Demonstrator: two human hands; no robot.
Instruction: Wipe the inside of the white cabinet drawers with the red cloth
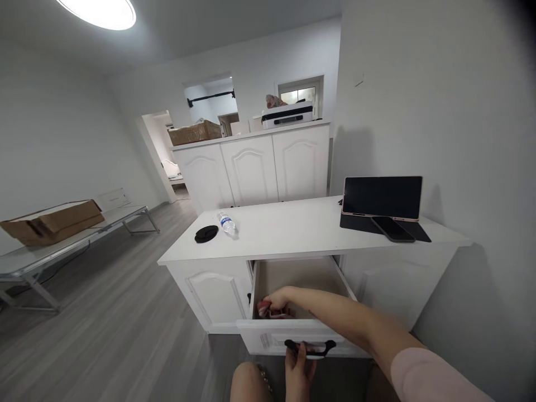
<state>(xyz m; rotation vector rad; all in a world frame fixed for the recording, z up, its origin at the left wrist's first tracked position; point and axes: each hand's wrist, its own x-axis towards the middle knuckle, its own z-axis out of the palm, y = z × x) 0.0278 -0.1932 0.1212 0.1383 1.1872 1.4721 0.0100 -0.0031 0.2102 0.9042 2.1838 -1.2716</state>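
The white drawer (299, 272) under the tabletop is pulled out. My left hand (296, 371) is below its front, fingers closed around the black drawer handle (326, 347). From the right, my right arm reaches over the drawer front. Inside, near the front left corner, my right hand (278, 298) is closed on a small red and white bundle (263, 307) that looks like cloth. The fingers partly cover it, and the drawer front hides its lower part.
On the white tabletop (285, 226) are a water bottle (226, 223) lying on its side, a black round mat (206, 234), a tablet (382, 197) and a phone (392, 229). My knee (250, 382) is below the drawer. A cardboard box (58, 220) rests on a bench at left.
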